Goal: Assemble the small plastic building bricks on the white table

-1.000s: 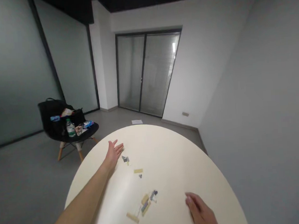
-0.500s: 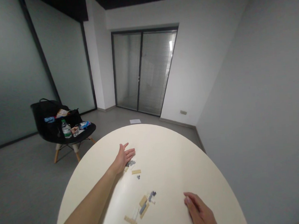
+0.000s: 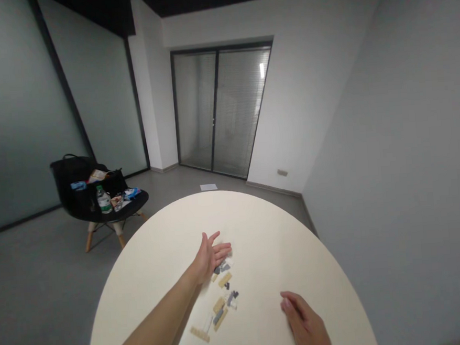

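Observation:
My left hand (image 3: 212,253) lies on its edge on the white table, fingers spread and palm turned to the right. Against its palm side sit small grey building bricks (image 3: 222,268). A tan brick (image 3: 225,280) and a small dark grey brick (image 3: 227,286) lie just nearer to me. Closer still is a loose group with a grey brick (image 3: 218,316), tan bricks (image 3: 219,304) and a long tan piece (image 3: 200,334). My right hand (image 3: 305,319) rests on the table to their right, apart from them, fingers curled and thumb against the forefinger; nothing shows in it.
The round white table (image 3: 266,233) fills the lower middle. Beyond its left edge stands a black chair (image 3: 68,191) holding a bottle (image 3: 103,200) and packets. A white sheet (image 3: 208,187) shows past the far edge. A grey wall (image 3: 419,180) rises on the right.
My left hand has moved right and nearer to me, and the far bricks have slid with it toward the near group. My right hand has hardly moved.

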{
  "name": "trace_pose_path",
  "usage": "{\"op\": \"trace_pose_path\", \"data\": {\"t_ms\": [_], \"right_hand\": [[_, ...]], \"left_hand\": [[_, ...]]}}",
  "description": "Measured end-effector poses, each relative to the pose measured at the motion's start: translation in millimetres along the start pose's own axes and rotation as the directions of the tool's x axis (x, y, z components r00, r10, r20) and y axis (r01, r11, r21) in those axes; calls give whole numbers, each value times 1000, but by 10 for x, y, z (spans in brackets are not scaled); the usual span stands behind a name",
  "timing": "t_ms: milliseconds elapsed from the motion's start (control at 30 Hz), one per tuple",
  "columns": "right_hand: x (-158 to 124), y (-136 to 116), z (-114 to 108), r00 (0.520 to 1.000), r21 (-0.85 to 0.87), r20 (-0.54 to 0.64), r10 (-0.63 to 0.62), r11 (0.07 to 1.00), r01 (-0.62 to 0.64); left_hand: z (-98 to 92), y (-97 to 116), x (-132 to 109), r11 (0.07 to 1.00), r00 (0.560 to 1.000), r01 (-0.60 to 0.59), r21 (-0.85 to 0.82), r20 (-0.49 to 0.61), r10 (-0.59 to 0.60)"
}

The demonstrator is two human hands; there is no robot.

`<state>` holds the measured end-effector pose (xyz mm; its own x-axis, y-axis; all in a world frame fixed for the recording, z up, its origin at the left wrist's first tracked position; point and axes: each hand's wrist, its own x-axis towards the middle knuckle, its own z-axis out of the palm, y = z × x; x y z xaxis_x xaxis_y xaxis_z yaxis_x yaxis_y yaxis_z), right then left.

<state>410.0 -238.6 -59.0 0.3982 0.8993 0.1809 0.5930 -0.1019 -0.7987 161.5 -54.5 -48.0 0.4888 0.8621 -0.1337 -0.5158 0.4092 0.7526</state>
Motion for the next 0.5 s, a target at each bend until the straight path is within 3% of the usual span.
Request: {"op": "trace_pose_path", "data": {"t_ms": [300, 400, 500], "right_hand": [[-33, 17, -18, 1000, 26, -10, -12, 1000, 12], [-51, 24, -26, 1000, 37, -7, -22, 999, 22], [-67, 19, -35, 1000, 57, 0, -26, 998, 26]], "left_hand": [[199, -129, -227, 997, 994, 67, 31, 86, -69], [151, -128, -311, 992, 997, -31, 123, 81, 21], [-45, -76, -585, 900, 976, -208, 384, 146, 163]]}}
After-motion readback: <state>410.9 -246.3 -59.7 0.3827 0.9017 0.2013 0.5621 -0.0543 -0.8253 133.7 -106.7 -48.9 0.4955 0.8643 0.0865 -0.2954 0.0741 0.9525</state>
